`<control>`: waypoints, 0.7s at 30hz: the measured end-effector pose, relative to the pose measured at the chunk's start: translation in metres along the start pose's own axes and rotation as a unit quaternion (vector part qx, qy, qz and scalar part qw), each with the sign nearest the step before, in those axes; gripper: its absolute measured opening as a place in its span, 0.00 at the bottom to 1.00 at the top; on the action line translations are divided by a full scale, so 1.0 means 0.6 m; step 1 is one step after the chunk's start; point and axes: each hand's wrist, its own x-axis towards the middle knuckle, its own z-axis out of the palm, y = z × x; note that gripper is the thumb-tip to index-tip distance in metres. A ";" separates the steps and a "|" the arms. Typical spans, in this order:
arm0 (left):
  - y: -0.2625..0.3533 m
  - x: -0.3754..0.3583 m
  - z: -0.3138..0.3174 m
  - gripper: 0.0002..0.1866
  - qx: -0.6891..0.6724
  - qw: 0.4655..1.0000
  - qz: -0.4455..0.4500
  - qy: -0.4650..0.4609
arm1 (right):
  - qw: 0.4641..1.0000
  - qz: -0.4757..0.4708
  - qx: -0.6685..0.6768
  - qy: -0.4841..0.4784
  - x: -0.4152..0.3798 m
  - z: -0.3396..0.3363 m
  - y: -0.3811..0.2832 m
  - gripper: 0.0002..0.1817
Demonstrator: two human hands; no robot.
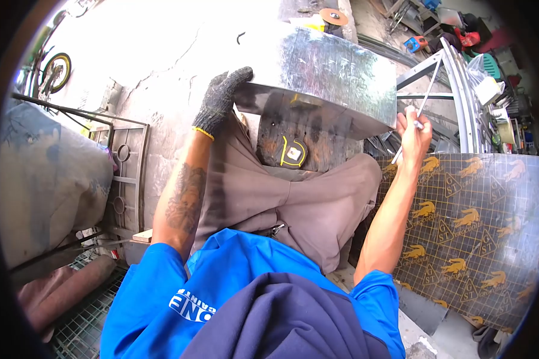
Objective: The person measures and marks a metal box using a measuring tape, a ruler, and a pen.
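My left hand [223, 99], in a dark knit glove with a yellow cuff, grips the near left edge of a bent sheet-metal box [341, 75]. The metal is shiny, scuffed and lies in front of my knees on a dark, stained wooden board [273, 134]. Beside the box's right end, my bare right hand [414, 134] is closed round a thin, light-coloured rod [429, 90] that slants up to the right. A short whitish end like a marker also pokes out of its fingers. A yellow-edged thing like a tape measure [293, 153] rests on the board.
At right, a black panel [461, 227] with yellow grid and crocodile prints stands close by my right arm. Metal frame bars [464, 113] and cluttered tools lie beyond. A metal gate frame [129, 173] and covered bulk [54, 179] are at left. A disc [333, 16] lies behind the box.
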 end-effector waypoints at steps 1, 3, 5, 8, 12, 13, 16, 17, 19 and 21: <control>-0.009 0.001 -0.002 0.20 0.097 0.992 0.080 -0.014 | 1.000 -0.002 -0.010 -0.025 0.011 0.005 -0.006 0.27; -0.022 0.006 0.002 0.19 0.029 0.999 0.026 -0.006 | 0.999 0.006 0.005 -0.035 0.029 0.014 -0.005 0.27; -0.030 0.008 0.005 0.19 -0.040 0.999 -0.029 0.004 | 0.992 -0.020 -0.097 -0.079 0.045 0.019 0.004 0.22; -0.031 0.004 0.003 0.19 0.038 0.999 0.000 0.014 | 0.995 -0.056 -0.021 -0.075 0.014 0.052 -0.004 0.12; -0.005 0.009 0.019 0.18 -0.035 0.996 -0.053 0.056 | 0.995 -0.082 -0.039 -0.048 0.001 0.067 -0.010 0.10; 0.015 0.015 0.027 0.18 -0.151 0.974 -0.148 0.087 | 0.996 -0.080 -0.045 -0.024 0.000 0.068 -0.011 0.11; 0.072 0.036 0.047 0.17 -0.204 0.953 -0.169 0.149 | 0.991 -0.093 -0.093 -0.028 0.006 0.055 -0.003 0.15; 0.084 0.043 0.046 0.17 -0.204 0.953 -0.169 0.148 | 0.991 -0.093 -0.093 -0.027 0.007 0.051 0.001 0.15; 0.110 0.063 0.037 0.17 -0.161 0.975 -0.057 0.145 | 0.992 -0.087 -0.088 -0.009 0.002 0.053 -0.002 0.15; 0.112 0.093 0.018 0.12 -0.054 0.989 0.087 0.111 | 0.993 -0.096 -0.065 0.004 -0.004 0.062 0.003 0.10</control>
